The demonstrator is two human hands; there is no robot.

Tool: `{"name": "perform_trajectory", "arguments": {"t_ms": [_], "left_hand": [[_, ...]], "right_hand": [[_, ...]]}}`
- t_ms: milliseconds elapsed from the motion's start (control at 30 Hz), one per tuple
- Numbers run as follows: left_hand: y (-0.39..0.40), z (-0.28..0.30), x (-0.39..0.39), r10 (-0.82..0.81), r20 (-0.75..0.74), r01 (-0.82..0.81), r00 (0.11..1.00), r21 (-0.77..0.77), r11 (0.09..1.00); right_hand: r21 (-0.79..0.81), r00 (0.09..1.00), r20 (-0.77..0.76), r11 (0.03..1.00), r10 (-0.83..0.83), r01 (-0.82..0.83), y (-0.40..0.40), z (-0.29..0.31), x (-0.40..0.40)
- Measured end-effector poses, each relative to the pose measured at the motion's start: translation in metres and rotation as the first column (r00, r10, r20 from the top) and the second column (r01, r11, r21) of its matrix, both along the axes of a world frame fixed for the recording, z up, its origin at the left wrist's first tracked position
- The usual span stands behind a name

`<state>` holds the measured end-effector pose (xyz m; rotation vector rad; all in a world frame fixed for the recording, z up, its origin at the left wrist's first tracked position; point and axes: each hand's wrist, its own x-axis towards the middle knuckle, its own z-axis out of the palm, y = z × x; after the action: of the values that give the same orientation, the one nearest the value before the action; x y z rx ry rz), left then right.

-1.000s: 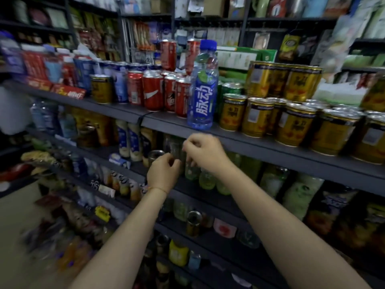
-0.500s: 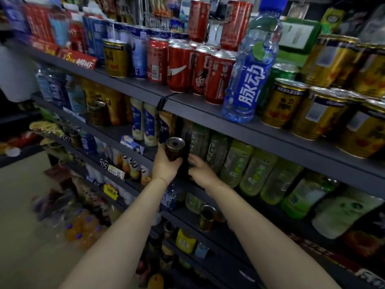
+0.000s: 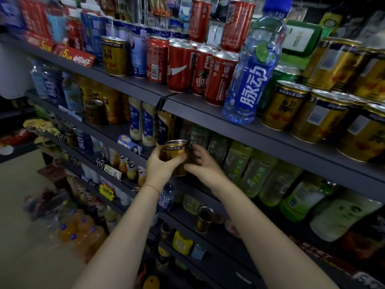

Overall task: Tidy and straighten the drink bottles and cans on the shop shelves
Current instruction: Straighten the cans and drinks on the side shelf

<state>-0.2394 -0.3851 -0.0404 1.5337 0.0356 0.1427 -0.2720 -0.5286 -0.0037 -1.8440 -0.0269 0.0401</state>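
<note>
left hand point(image 3: 159, 166) fingers wrapped on gold can point(image 3: 175, 156) | right hand point(image 3: 201, 163) fingers curled on its other side | can upright, at second shelf point(image 3: 260, 172) front by green bottles point(image 3: 239, 163) | likely rigid, slick, full-heavy: grip mid-wall

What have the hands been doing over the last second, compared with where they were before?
A second ago both hands reached up under the top shelf edge. Since then they dropped to the second shelf: the left hand took hold of a gold can and now grips it in front of the green bottles, while the right hand came in against its other side. The blue bottle and red cans on the top shelf stayed put.
</note>
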Motion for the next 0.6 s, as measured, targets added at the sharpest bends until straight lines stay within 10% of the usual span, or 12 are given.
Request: {"name": "perform_trajectory", "arguments": {"t_ms": [300, 600], "left_hand": [[-0.021, 0.072, -0.078, -0.230, 0.078, 0.243, 0.970, -0.268, 0.932], [-0.082, 0.158, -0.142, -0.163, 0.418, 0.257, 0.894, -0.179, 0.950]], "right_hand": [[-0.008, 0.993, 0.101, 0.998, 0.056, -0.055, -0.020, 0.053, -0.073], [0.002, 0.946, 0.321, 0.999, -0.045, 0.046, -0.059, 0.134, -0.144]]}}
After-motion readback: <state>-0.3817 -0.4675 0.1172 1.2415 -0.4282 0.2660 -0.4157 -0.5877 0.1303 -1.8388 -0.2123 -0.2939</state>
